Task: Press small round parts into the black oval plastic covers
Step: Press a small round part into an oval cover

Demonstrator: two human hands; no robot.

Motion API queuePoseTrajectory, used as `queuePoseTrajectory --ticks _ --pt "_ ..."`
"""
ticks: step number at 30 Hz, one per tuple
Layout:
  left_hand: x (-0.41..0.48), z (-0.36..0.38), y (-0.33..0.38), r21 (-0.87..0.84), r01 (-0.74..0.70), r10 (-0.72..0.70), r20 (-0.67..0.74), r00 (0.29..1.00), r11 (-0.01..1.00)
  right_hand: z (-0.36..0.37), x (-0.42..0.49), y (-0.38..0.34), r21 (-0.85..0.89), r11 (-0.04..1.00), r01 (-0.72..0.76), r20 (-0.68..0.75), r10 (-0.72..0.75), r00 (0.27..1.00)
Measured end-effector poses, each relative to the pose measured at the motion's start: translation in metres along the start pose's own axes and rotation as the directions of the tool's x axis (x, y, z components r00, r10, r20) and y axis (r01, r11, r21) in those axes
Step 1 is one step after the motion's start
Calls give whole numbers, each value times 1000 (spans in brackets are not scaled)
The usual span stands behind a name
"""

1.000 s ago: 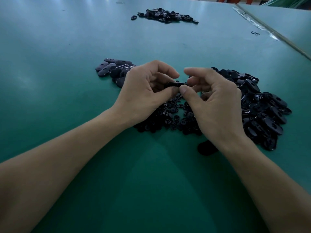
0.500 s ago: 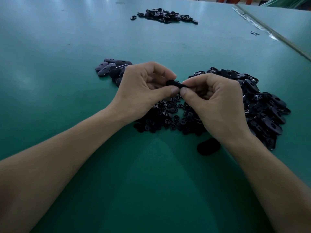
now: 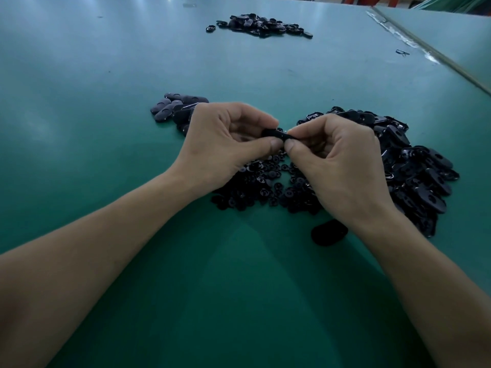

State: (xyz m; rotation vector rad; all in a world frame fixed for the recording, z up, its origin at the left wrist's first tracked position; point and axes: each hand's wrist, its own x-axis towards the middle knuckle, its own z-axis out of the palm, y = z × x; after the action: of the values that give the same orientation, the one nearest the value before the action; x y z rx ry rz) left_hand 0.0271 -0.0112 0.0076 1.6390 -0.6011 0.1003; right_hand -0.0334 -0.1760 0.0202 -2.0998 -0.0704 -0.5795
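My left hand (image 3: 225, 144) and my right hand (image 3: 337, 166) meet above the green table, both pinching one black oval cover (image 3: 273, 134) between thumbs and forefingers. Whether a round part sits in it is hidden by my fingertips. Under my hands lies a heap of small round black parts (image 3: 265, 181). A large pile of loose oval covers (image 3: 414, 166) spreads to the right. A smaller group of oval covers (image 3: 172, 107) lies behind my left hand.
One single oval cover (image 3: 329, 232) lies on the green table (image 3: 106, 155) beside my right wrist. Another pile of black parts (image 3: 260, 23) sits far back. A table seam (image 3: 435, 54) runs diagonally at the upper right.
My right hand has curled tighter and moved in toward my left hand. Both thumbs now press together on the cover, which has shifted slightly nearer to me.
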Motion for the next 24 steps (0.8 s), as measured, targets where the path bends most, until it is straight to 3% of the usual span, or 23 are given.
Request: queuePoseTrajectory --ticks 5,9,11,13,15,20,24 --pt "0 -2 0 44 -33 33 -14 999 999 1 -1 -1 -11 1000 -4 12 4 1000" --pt "1 -2 -4 115 -58 69 -93 993 992 2 -4 -3 -240 969 52 0 -54 999" --pt "4 -4 -8 154 -41 69 -184 981 987 -1 -6 -4 -453 890 52 30 -43 999" --pt "8 -9 -10 186 -12 60 -256 965 982 -7 -7 -3 -665 747 11 49 29 998" --pt "12 -17 -13 225 18 49 -288 956 974 -13 -7 -5 -783 620 -54 34 130 991" --pt "20 -38 -20 323 112 18 -375 927 940 -14 -8 -11 -827 530 -187 -24 298 954" --pt "22 -43 -22 405 149 18 -380 925 902 -14 -8 -13 -838 502 -212 -19 363 932"
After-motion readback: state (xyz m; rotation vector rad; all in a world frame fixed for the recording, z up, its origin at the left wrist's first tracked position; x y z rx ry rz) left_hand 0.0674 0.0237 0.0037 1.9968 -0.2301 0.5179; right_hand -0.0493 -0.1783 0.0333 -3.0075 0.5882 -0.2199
